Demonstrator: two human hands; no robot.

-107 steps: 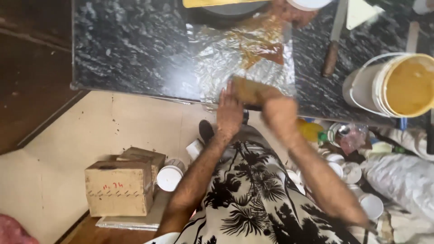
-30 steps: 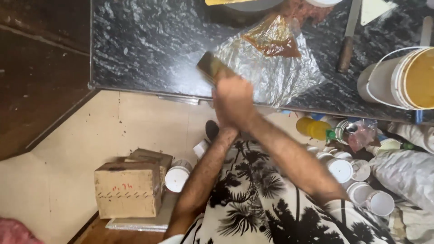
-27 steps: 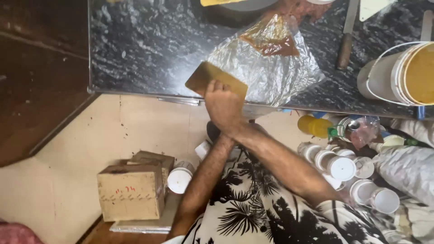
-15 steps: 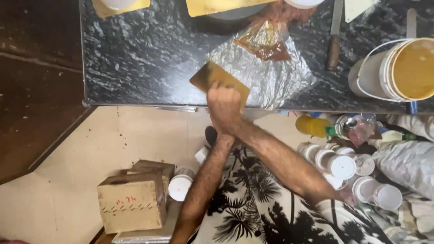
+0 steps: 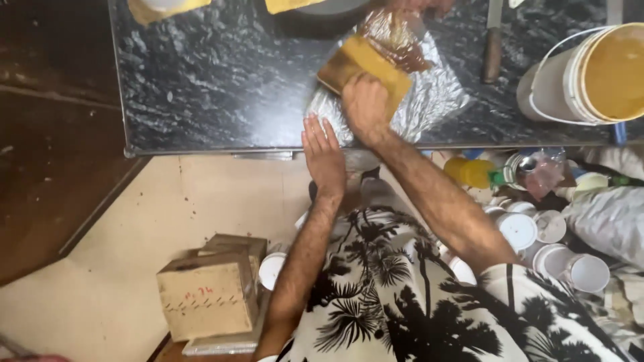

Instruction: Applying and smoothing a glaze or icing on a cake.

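My right hand grips a flat yellow-brown slab and holds it over a sheet of crumpled aluminium foil on the black marble counter. My left hand lies flat with fingers apart on the near edge of the foil, at the counter's rim. A clear plastic bag with brown residue lies on the foil just beyond the slab.
A white bucket of yellow paste stands at the right of the counter, a wooden-handled knife beside it. Several white cups and a yellow bottle crowd the floor at right. A cardboard box sits lower left.
My right hand has carried the slab up from the counter's edge over the foil. My left hand has let go and now rests flat on the foil's near edge.
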